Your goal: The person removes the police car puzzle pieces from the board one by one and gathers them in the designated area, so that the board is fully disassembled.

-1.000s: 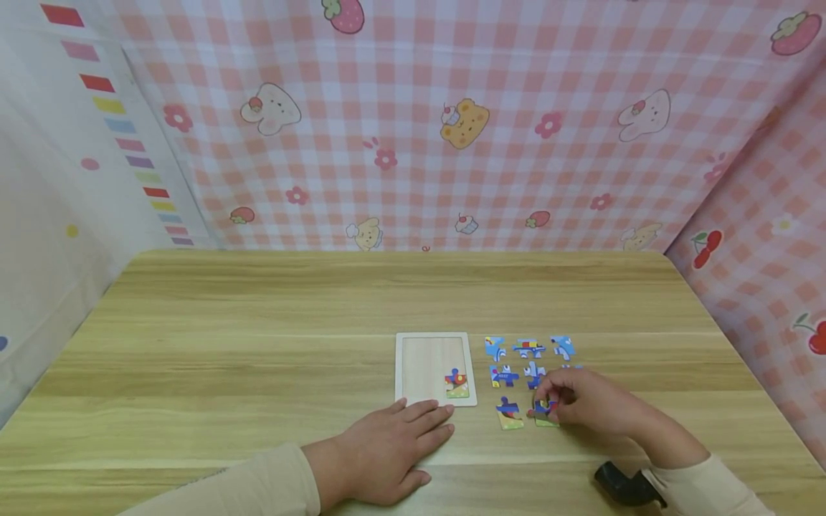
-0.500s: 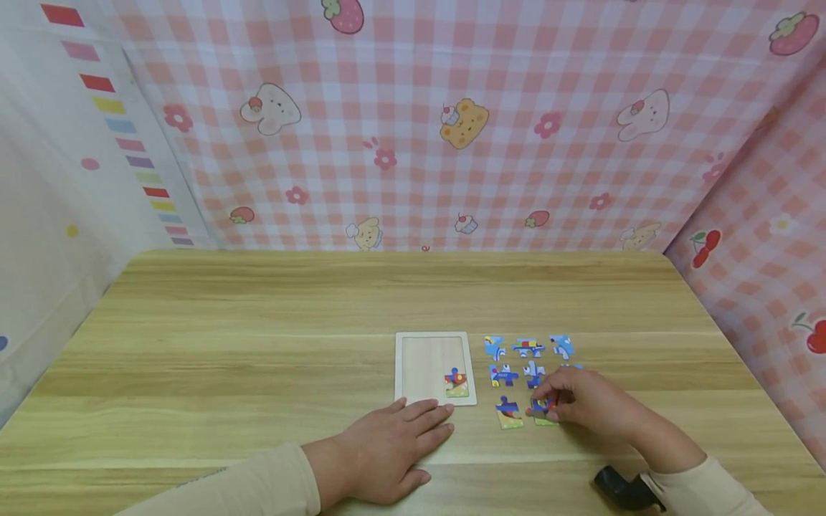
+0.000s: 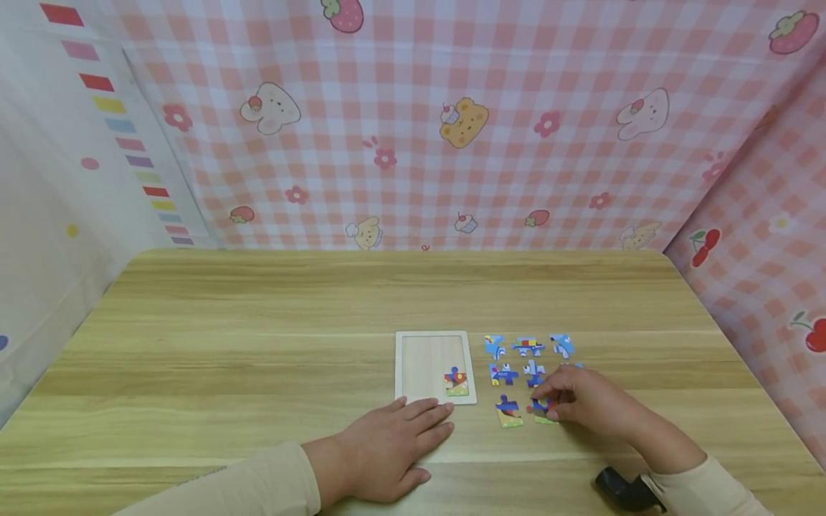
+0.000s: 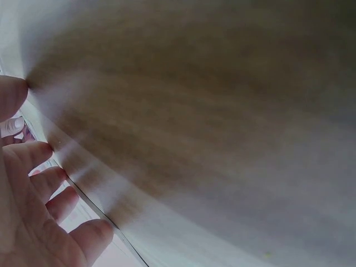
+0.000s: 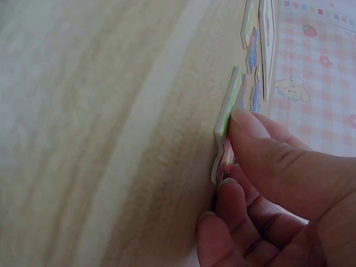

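Note:
My right hand (image 3: 600,408) pinches a jigsaw puzzle piece (image 3: 545,420) with a green edge and a blue and red picture between thumb and fingers. In the right wrist view the thumb lies on that piece's edge, close to the tabletop. My left hand (image 3: 387,451) lies flat, fingers spread, fingertips at the lower rim of a pale wooden puzzle tray (image 3: 399,365). One puzzle piece with a red and blue print (image 3: 457,387) sits in the tray's lower right corner. Beside the held piece lies another, yellow and blue (image 3: 510,416).
Several more blue puzzle pieces (image 3: 502,375) lie in rows right of the tray, one partly hidden behind my right hand. A black curved object (image 3: 626,491) is by the right sleeve. The wooden table (image 3: 258,322) ends at a pink checked curtain (image 3: 413,179).
My right fingers have shifted slightly to the left on the puzzle piece, which has barely moved. The left hand and the tray stay where they were.

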{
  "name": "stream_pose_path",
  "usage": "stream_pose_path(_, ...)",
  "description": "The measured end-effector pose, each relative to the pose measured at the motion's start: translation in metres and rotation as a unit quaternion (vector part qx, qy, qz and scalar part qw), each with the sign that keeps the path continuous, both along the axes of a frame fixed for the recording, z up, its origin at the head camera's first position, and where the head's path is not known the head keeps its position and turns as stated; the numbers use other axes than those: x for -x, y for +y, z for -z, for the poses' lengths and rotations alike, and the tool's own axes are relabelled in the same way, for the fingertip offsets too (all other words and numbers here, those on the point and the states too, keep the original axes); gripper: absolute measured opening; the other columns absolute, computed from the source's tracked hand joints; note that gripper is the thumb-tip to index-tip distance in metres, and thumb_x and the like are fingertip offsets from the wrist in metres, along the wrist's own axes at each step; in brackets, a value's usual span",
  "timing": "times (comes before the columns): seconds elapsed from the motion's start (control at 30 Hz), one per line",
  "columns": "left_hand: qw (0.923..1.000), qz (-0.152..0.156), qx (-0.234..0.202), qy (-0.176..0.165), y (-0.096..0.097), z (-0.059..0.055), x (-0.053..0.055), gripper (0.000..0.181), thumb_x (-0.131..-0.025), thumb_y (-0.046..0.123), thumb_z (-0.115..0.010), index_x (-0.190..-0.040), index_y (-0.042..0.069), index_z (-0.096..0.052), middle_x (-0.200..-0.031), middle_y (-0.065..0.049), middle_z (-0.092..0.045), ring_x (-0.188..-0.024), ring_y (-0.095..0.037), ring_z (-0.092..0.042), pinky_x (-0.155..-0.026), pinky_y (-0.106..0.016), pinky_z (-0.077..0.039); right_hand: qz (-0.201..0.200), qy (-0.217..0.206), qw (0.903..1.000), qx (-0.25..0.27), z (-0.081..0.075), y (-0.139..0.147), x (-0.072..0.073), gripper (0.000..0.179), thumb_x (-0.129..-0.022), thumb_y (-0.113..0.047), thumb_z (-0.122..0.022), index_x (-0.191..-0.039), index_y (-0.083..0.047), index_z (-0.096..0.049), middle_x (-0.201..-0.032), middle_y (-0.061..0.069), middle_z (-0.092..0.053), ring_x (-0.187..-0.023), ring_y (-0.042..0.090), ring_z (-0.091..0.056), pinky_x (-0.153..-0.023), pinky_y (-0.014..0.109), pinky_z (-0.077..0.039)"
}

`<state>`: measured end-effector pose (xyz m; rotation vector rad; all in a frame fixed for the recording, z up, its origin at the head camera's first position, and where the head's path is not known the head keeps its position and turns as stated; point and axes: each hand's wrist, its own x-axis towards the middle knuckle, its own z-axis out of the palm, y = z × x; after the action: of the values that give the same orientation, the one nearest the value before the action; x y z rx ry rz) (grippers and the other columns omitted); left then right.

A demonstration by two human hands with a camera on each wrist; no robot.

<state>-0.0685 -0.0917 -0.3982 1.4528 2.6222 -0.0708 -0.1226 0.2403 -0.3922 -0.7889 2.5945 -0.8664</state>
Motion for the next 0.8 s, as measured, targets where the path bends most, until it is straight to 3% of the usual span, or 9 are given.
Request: stream_pose_path(0.8,1.0,-0.001,0.003,-0.008,0.0,-0.0008,0.0003,0.059,-0.099,0.045,-0.041,-0.15,0.016,-0.035,-0.157,-0.001,-0.029,-0.142,-0.019,-0.029,-0.108,-0.042,-0.037,-0.016,-0.007,0.9998,-0.009,-0.0037,-0.0006,0.0024,0.019,-0.08,-0.005,-0.075,-0.098,-0.007,-0.075,-0.093,-0.005,-0.062,-0.083,0.004,-0.051,-0.068,0.023,-0.044)
